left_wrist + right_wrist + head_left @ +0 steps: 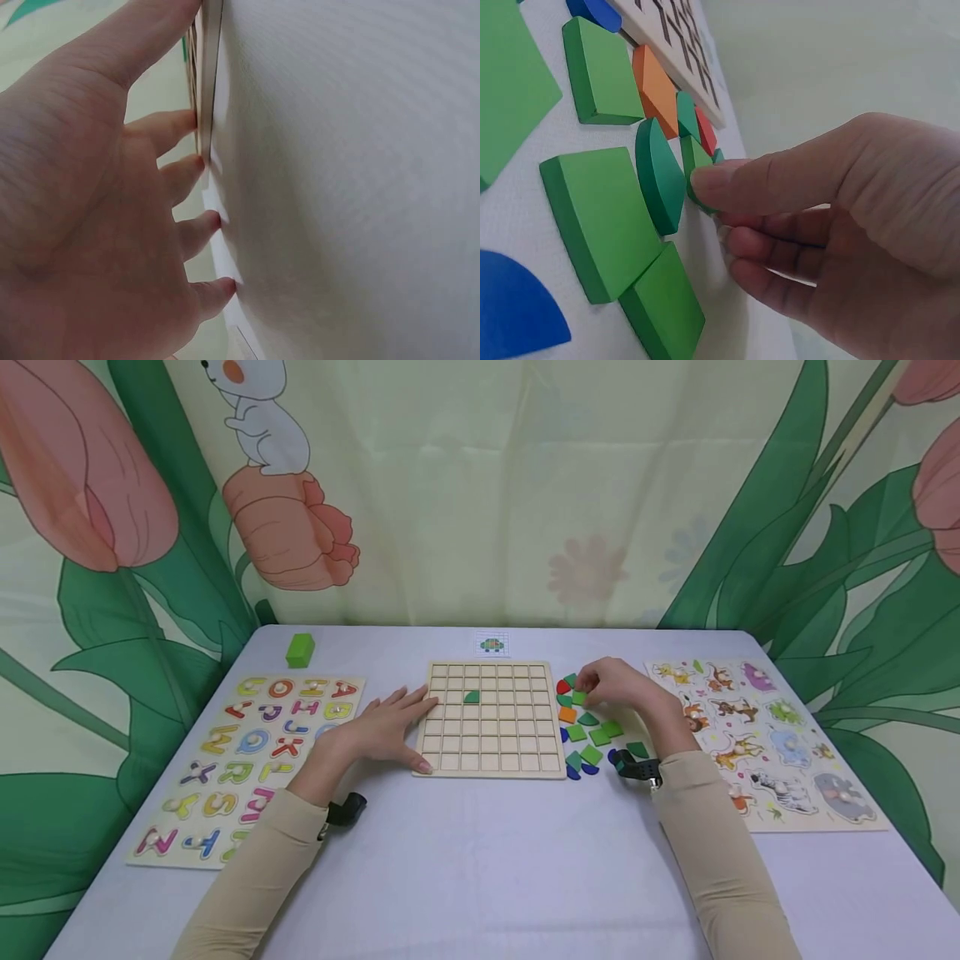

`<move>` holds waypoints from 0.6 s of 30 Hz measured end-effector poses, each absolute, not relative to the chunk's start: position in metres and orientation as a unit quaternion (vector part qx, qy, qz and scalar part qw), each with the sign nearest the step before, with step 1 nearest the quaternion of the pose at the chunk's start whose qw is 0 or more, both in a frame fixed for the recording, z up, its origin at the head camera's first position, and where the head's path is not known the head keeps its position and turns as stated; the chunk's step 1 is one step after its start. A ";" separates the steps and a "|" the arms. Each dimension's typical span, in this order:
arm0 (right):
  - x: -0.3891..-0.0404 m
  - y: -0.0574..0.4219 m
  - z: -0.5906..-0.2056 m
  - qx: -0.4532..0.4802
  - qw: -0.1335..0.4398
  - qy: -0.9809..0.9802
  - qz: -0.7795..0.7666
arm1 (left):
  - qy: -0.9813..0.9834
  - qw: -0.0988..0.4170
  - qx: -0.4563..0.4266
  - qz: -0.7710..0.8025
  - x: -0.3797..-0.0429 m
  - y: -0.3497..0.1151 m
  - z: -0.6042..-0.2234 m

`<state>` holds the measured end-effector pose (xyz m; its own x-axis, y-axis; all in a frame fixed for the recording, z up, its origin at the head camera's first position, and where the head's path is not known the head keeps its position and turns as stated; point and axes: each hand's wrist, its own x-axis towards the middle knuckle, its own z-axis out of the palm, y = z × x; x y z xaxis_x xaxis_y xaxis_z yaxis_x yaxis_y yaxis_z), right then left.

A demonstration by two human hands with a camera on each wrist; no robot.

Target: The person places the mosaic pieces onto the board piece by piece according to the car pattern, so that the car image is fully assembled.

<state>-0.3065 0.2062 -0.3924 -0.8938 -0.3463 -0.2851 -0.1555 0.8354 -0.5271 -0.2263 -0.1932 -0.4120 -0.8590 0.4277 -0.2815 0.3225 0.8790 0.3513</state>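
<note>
My left hand (386, 727) is spread at the left edge of a wooden grid board (491, 774); its thumb and a finger touch the rim. One dark green quarter-round piece (472, 697) lies in a cell in the upper part of the board. Right of the board my right hand (618, 683) reaches down with bent fingers among loose pieces. In the right wrist view, its thumb and fingers pinch a small green piece (693, 154), partly hidden by the thumb. Close by lie a dark green quarter-round piece (660, 176), green squares (604, 217) and an orange square (656, 90).
A small picture card (492, 644) lies behind the board. To the left are a letter puzzle (217, 752) and a green block (300, 650). An animal puzzle (772, 752) lies on the right, partly under the right forearm. Blue pieces (590, 769) lie near the board's front right corner.
</note>
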 end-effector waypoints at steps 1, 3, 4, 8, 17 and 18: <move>-0.306 0.206 -0.392 -0.131 0.190 0.939 -0.253 | 0.953 0.177 0.198 0.147 -0.226 -0.193 -0.412; -0.305 0.205 -0.391 -0.128 0.196 0.939 -0.252 | 0.953 0.176 0.199 0.148 -0.226 -0.193 -0.411; -0.305 0.204 -0.391 -0.127 0.198 0.939 -0.252 | 0.953 0.176 0.199 0.148 -0.225 -0.193 -0.411; -0.304 0.201 -0.389 -0.124 0.204 0.937 -0.254 | 0.952 0.175 0.200 0.149 -0.224 -0.194 -0.410; -0.304 0.201 -0.391 -0.142 0.199 0.933 -0.264 | 0.953 0.171 0.203 0.149 -0.225 -0.193 -0.411; -0.305 0.202 -0.392 -0.144 0.198 0.932 -0.267 | 0.953 0.171 0.203 0.148 -0.225 -0.193 -0.412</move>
<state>-0.3049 0.2020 -0.3919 -0.8804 -0.3735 -0.2921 -0.1626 0.8165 -0.5540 -0.2253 -0.1930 -0.4117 -0.8593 0.4374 -0.2651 0.3361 0.8736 0.3519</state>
